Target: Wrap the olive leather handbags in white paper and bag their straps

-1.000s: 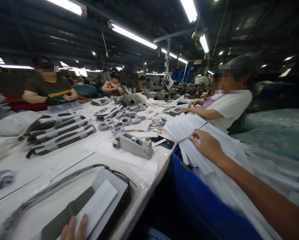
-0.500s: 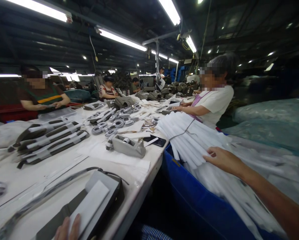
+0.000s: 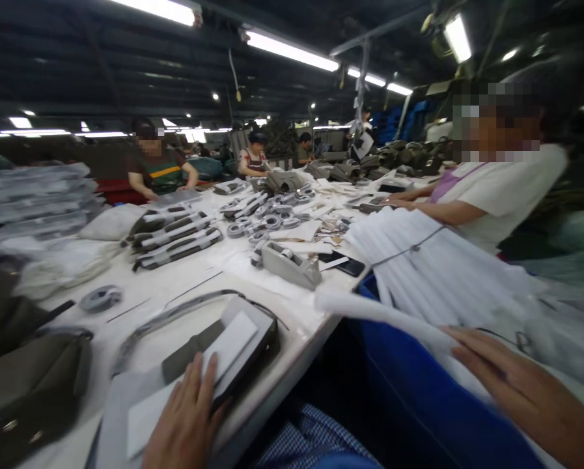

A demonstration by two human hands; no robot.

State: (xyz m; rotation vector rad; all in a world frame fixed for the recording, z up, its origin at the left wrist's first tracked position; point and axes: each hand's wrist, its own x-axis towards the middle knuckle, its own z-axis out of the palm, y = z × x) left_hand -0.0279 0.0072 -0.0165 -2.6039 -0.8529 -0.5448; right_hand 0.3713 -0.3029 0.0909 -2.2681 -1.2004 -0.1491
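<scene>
My left hand (image 3: 189,407) lies with fingers stretched out on a white pad (image 3: 236,337). Under that pad is a dark olive bag (image 3: 191,355) with a grey lining sheet, near the table edge. Its wrapped strap (image 3: 174,306) arcs over the table behind it. Over a blue bin (image 3: 399,371), my right hand (image 3: 516,374) is closed on a long white foam strip (image 3: 374,309), blurred by motion. The strip's far end points left toward the table edge. Beside it, a tied bundle of white foam strips (image 3: 403,244) lies on the bin.
A grey tape dispenser (image 3: 292,266) and a phone (image 3: 353,267) sit at the table edge. Further back lie wrapped straps (image 3: 184,244) and grey coils (image 3: 272,221). Dark bags (image 3: 28,378) are at the left. A co-worker (image 3: 501,176) stands at the right; others work behind.
My right hand has pulled a white foam strip from the bundle and brought it toward me. My view has turned left, and more of my left hand shows on the pad.
</scene>
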